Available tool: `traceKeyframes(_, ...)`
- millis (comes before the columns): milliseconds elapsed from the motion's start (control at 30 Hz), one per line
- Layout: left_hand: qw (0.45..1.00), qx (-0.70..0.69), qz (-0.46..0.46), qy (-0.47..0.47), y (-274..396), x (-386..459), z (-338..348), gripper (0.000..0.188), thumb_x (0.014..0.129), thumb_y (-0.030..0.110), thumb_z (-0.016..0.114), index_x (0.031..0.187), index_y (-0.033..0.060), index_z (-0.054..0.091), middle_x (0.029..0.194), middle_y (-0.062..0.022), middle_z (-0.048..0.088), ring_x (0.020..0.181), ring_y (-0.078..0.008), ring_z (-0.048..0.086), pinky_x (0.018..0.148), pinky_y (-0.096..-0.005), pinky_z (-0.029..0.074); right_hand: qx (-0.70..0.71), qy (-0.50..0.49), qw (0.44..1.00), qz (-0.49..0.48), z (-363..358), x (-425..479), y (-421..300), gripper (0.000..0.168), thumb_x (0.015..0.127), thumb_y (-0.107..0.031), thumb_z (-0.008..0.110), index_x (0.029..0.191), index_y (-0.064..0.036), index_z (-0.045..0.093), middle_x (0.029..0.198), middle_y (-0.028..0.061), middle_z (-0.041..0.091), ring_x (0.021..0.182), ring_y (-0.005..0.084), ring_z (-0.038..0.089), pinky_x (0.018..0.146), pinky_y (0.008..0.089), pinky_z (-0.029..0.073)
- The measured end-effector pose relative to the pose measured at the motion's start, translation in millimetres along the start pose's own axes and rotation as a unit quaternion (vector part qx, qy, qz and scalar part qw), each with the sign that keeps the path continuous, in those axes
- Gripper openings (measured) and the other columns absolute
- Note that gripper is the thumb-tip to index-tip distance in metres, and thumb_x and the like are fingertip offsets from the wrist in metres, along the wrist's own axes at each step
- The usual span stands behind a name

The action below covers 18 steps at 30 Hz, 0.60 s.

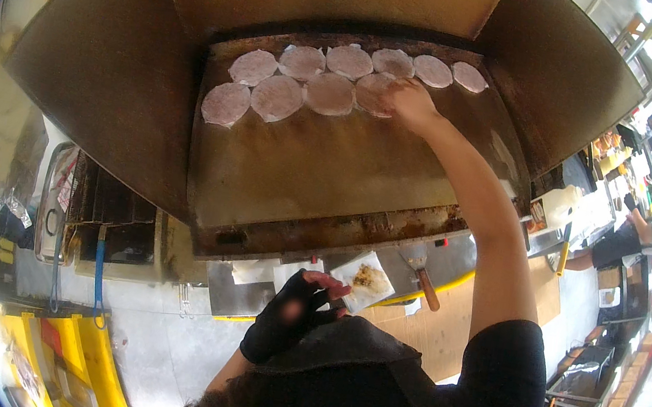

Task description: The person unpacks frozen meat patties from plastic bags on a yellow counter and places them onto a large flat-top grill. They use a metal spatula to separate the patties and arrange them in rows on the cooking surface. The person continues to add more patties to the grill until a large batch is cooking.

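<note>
Two rows of thin round raw patties (329, 94) lie towards the back of a flat griddle (330, 173). My bare right hand (410, 104) reaches over the griddle and touches the right-hand patty of the nearer row (371, 93); its fingertips are partly hidden against it. My left hand (296, 311), in a black fingerless glove, is held in front of my body with its fingers apart and nothing visible in it. Beside it lies a white paper square with brown crumbs (366, 280). A scraper with a wooden handle (427, 288) rests on the metal shelf below the griddle's front edge.
Tall metal splash guards (115, 71) enclose the griddle's back and sides. At left are fryer baskets with blue handles (99, 272) and a yellow rack (89, 357). A yellow-handled tool (564, 253) is at right. Another person (644, 227) works farther right, beside shelving.
</note>
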<state>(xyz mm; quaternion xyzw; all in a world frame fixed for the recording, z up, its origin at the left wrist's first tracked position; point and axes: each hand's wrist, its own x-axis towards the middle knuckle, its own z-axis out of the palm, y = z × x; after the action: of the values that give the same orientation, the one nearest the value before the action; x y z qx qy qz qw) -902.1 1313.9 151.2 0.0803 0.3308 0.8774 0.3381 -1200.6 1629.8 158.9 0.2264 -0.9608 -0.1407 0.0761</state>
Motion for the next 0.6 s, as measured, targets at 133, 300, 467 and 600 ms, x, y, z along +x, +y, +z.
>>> traceKeyframes(133,1.0,0.005,-0.028,0.008,3,4,9,0.022,0.092,0.015,0.047,0.111,0.0055,0.042,0.112,-0.0123,0.046,0.118,-0.0285,0.046,0.094,-0.0436,0.044,0.012,0.029,0.998,0.051,-1,-13,-9,0.027,0.07,-0.009,0.06,0.097,-0.015,0.062,0.105,0.0072,0.061,0.104,0.0255,0.053,0.093,0.0376,0.039)
traceKeyframes(300,0.999,-0.01,0.0,-0.045,-11,-10,-9,0.036,0.087,0.04,0.053,0.095,0.0056,0.05,0.099,-0.0131,0.051,0.103,-0.0286,0.052,0.089,-0.042,0.044,0.139,0.276,0.951,0.023,-53,-77,-54,0.028,0.075,-0.005,0.061,0.102,-0.01,0.06,0.11,0.0097,0.059,0.103,0.0293,0.054,0.086,0.0392,0.045)
traceKeyframes(467,0.989,-0.046,-0.07,-0.119,-50,-15,-46,0.033,0.089,0.043,0.046,0.081,0.0117,0.052,0.093,-0.0119,0.053,0.091,-0.0252,0.049,0.091,-0.0397,0.036,0.259,0.227,0.92,0.187,-83,-265,-120,0.028,0.075,-0.005,0.061,0.104,-0.006,0.058,0.099,0.0104,0.061,0.09,0.0284,0.058,0.079,0.0376,0.047)
traceKeyframes(600,0.986,0.056,-0.153,-0.035,-68,-23,-48,0.022,0.092,0.029,0.045,0.086,0.0087,0.051,0.099,-0.0119,0.052,0.095,-0.0223,0.05,0.091,-0.0357,0.037,0.348,0.071,0.829,0.432,-9,-376,-187,0.037,0.078,-0.017,0.065,0.11,-0.002,0.054,0.105,0.0157,0.057,0.092,0.0291,0.058,0.081,0.0385,0.047)
